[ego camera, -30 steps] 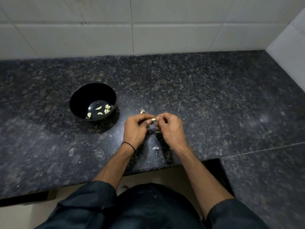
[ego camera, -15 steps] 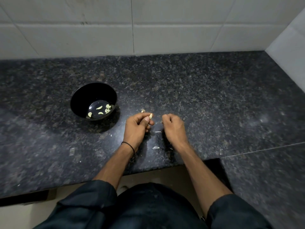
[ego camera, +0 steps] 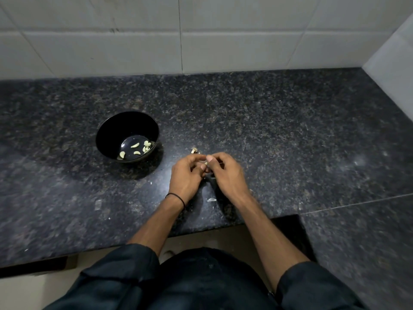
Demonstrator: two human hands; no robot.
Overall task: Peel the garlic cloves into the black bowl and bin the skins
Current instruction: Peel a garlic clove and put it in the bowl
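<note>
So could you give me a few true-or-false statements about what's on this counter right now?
1. The black bowl holds peeled garlic cloves. True.
2. The bowl sits to the right of the hands. False: it is to their left.
3. Both the left hand and the right hand meet at a small garlic clove. True.
4. The granite counter is free of skins. False: a skin scrap lies near the wrists.
</note>
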